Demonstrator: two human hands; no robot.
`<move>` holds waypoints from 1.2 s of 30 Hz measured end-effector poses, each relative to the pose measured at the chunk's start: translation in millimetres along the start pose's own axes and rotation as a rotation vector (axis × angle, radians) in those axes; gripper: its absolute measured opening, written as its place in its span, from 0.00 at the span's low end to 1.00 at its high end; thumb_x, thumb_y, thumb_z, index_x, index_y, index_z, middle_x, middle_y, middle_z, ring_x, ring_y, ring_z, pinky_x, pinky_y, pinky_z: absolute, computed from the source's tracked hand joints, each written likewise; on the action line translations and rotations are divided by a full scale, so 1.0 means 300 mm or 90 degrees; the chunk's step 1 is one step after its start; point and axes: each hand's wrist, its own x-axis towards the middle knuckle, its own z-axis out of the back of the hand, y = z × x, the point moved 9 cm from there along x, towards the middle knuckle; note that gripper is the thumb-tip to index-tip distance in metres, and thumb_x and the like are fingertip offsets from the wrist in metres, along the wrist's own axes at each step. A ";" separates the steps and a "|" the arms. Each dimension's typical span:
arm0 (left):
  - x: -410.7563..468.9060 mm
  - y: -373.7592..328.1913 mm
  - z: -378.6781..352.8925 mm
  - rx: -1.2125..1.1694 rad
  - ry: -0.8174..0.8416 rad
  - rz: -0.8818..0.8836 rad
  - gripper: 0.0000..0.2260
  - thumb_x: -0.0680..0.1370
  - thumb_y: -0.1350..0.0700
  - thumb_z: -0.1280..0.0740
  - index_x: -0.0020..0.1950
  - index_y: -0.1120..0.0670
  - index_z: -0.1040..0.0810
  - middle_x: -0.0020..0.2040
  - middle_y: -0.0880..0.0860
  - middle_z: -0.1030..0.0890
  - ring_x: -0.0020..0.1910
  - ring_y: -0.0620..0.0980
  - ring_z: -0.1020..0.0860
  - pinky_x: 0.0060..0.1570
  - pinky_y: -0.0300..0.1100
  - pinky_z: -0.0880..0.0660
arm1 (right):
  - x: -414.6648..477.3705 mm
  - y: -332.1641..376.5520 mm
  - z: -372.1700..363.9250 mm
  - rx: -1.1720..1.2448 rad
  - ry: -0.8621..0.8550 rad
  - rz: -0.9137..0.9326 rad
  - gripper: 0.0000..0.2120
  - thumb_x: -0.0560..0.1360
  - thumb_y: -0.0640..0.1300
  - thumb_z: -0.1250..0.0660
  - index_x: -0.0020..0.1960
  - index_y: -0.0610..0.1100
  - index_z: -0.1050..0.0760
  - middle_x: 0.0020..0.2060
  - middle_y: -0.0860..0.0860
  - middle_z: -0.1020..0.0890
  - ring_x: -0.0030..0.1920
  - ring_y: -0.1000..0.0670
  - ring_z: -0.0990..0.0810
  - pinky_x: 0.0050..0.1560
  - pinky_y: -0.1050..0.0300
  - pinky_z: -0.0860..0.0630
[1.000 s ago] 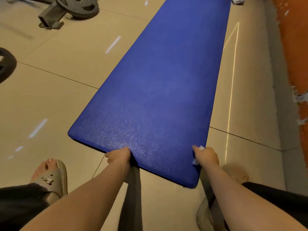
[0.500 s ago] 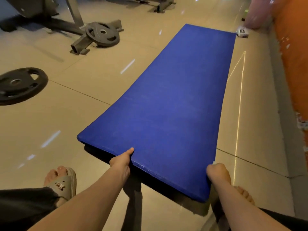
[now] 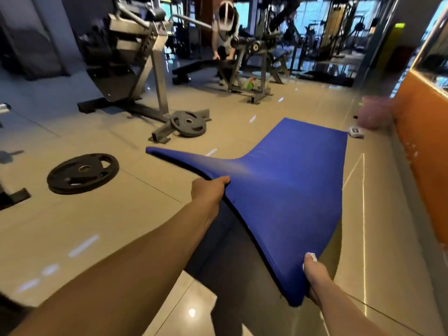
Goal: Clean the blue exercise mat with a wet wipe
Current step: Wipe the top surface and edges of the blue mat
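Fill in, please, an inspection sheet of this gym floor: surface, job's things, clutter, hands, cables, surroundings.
Surface: beige tiled floor, glossy.
Job's things: blue mat, near end lifted off the floor and bent, far end flat; wet wipe, white, held against the mat's corner by the right hand.
Clutter: weight plate flat on the floor; second plate propped by a gym machine; small white packet beside the mat's far corner.
Hands: left hand grips the mat's near edge; right hand grips its near corner.
Cables: nothing seen.
Surroundings: more machines, another person, orange wall on the right.
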 end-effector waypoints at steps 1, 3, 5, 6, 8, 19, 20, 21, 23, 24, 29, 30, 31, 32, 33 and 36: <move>-0.003 -0.065 -0.009 0.000 0.015 -0.021 0.15 0.71 0.57 0.22 0.53 0.59 0.20 0.50 0.55 0.16 0.46 0.57 0.18 0.44 0.46 0.22 | -0.007 0.023 -0.021 0.005 0.006 0.007 0.28 0.84 0.61 0.45 0.75 0.43 0.33 0.69 0.45 0.25 0.65 0.38 0.24 0.70 0.39 0.28; -0.003 -0.167 0.007 0.003 0.027 -0.047 0.11 0.73 0.57 0.24 0.52 0.58 0.21 0.49 0.54 0.17 0.42 0.55 0.20 0.38 0.44 0.25 | -0.023 0.081 -0.061 -0.001 0.021 0.026 0.29 0.83 0.63 0.46 0.75 0.43 0.33 0.69 0.46 0.25 0.65 0.37 0.24 0.69 0.38 0.28; 0.010 -0.223 0.072 -0.008 0.025 -0.045 0.09 0.75 0.59 0.26 0.52 0.59 0.22 0.46 0.53 0.19 0.35 0.50 0.25 0.30 0.40 0.29 | -0.062 0.132 -0.120 -0.028 0.040 0.052 0.29 0.84 0.61 0.46 0.75 0.41 0.34 0.69 0.45 0.25 0.65 0.37 0.25 0.67 0.42 0.27; 0.024 -0.236 0.128 -0.014 0.010 -0.038 0.09 0.76 0.60 0.26 0.53 0.60 0.23 0.45 0.53 0.20 0.33 0.49 0.27 0.28 0.39 0.31 | -0.091 0.157 -0.157 -0.046 0.055 0.072 0.27 0.85 0.59 0.46 0.73 0.40 0.33 0.66 0.44 0.25 0.63 0.37 0.24 0.64 0.43 0.26; 0.059 -0.229 0.274 -0.034 -0.039 -0.019 0.11 0.75 0.60 0.25 0.54 0.61 0.22 0.47 0.54 0.19 0.33 0.50 0.27 0.28 0.39 0.32 | -0.142 0.200 -0.255 -0.056 0.076 0.140 0.20 0.83 0.57 0.42 0.62 0.40 0.29 0.57 0.43 0.22 0.55 0.38 0.22 0.60 0.44 0.24; 0.371 0.228 0.706 0.035 -0.107 0.210 0.05 0.84 0.63 0.36 0.50 0.62 0.26 0.47 0.58 0.26 0.29 0.50 0.30 0.15 0.32 0.35 | -0.049 0.037 -0.571 -0.190 -0.055 0.193 0.19 0.84 0.51 0.42 0.63 0.35 0.27 0.59 0.39 0.21 0.53 0.37 0.22 0.52 0.51 0.26; 0.396 0.266 0.728 0.031 -0.114 0.223 0.07 0.85 0.64 0.39 0.47 0.60 0.27 0.46 0.58 0.26 0.26 0.50 0.27 0.14 0.32 0.35 | -0.022 0.000 -0.606 -0.182 -0.054 0.180 0.20 0.83 0.52 0.42 0.63 0.36 0.27 0.59 0.39 0.20 0.53 0.36 0.21 0.53 0.48 0.23; 0.425 0.299 0.748 0.002 -0.119 0.230 0.07 0.85 0.65 0.41 0.50 0.60 0.26 0.45 0.58 0.25 0.24 0.50 0.25 0.14 0.32 0.34 | 0.001 -0.045 -0.644 -0.164 -0.049 0.160 0.20 0.82 0.54 0.42 0.62 0.38 0.27 0.57 0.40 0.20 0.53 0.36 0.20 0.55 0.46 0.21; 0.462 0.358 0.804 -0.052 -0.153 0.242 0.09 0.86 0.67 0.44 0.62 0.59 0.27 0.43 0.56 0.25 0.29 0.51 0.25 0.20 0.32 0.28 | 0.045 -0.151 -0.731 -0.146 -0.015 0.131 0.17 0.81 0.54 0.42 0.59 0.42 0.26 0.55 0.41 0.19 0.50 0.39 0.20 0.55 0.43 0.19; 0.473 0.383 0.839 -0.066 -0.173 0.245 0.10 0.86 0.67 0.44 0.63 0.57 0.29 0.42 0.54 0.27 0.32 0.50 0.27 0.25 0.29 0.26 | 0.046 -0.189 -0.771 -0.144 0.003 0.123 0.16 0.82 0.54 0.42 0.59 0.43 0.26 0.54 0.42 0.19 0.50 0.40 0.19 0.55 0.43 0.19; 0.566 0.476 1.015 -0.029 -0.275 0.243 0.12 0.82 0.69 0.38 0.41 0.56 0.28 0.39 0.54 0.27 0.26 0.50 0.28 0.15 0.29 0.39 | 0.035 -0.145 -0.876 -0.241 0.020 0.192 0.16 0.84 0.48 0.41 0.64 0.37 0.31 0.58 0.42 0.23 0.57 0.38 0.22 0.60 0.46 0.23; 0.591 0.491 1.025 -0.022 -0.281 0.240 0.12 0.81 0.69 0.37 0.40 0.56 0.28 0.37 0.55 0.27 0.26 0.50 0.29 0.16 0.29 0.40 | 0.050 -0.144 -0.886 -0.247 0.016 0.194 0.17 0.84 0.49 0.40 0.64 0.37 0.31 0.58 0.41 0.22 0.57 0.38 0.22 0.59 0.46 0.23; 0.606 0.502 1.035 -0.012 -0.289 0.242 0.11 0.81 0.68 0.37 0.41 0.57 0.28 0.35 0.55 0.28 0.27 0.51 0.31 0.17 0.31 0.40 | 0.067 -0.149 -0.900 -0.256 0.008 0.191 0.16 0.84 0.50 0.40 0.64 0.38 0.31 0.58 0.42 0.22 0.56 0.39 0.21 0.58 0.46 0.22; 0.610 0.521 1.047 -0.014 -0.307 0.244 0.09 0.80 0.67 0.37 0.42 0.58 0.27 0.34 0.55 0.29 0.27 0.51 0.33 0.20 0.33 0.39 | 0.083 -0.165 -0.912 -0.269 0.002 0.190 0.15 0.84 0.50 0.40 0.63 0.39 0.30 0.57 0.43 0.21 0.53 0.41 0.20 0.57 0.46 0.20; 0.606 0.541 1.059 -0.016 -0.323 0.249 0.06 0.80 0.67 0.37 0.43 0.59 0.27 0.34 0.55 0.29 0.28 0.52 0.33 0.23 0.37 0.37 | 0.085 -0.169 -0.928 -0.279 0.004 0.192 0.14 0.84 0.50 0.40 0.62 0.41 0.30 0.55 0.45 0.21 0.52 0.43 0.20 0.54 0.48 0.19; 0.580 0.644 1.126 -0.059 -0.339 0.303 0.06 0.78 0.68 0.38 0.43 0.60 0.28 0.36 0.56 0.29 0.30 0.53 0.32 0.28 0.44 0.35 | 0.070 -0.200 -0.989 -0.347 0.024 0.208 0.09 0.84 0.45 0.41 0.59 0.41 0.27 0.54 0.45 0.20 0.51 0.45 0.20 0.51 0.53 0.20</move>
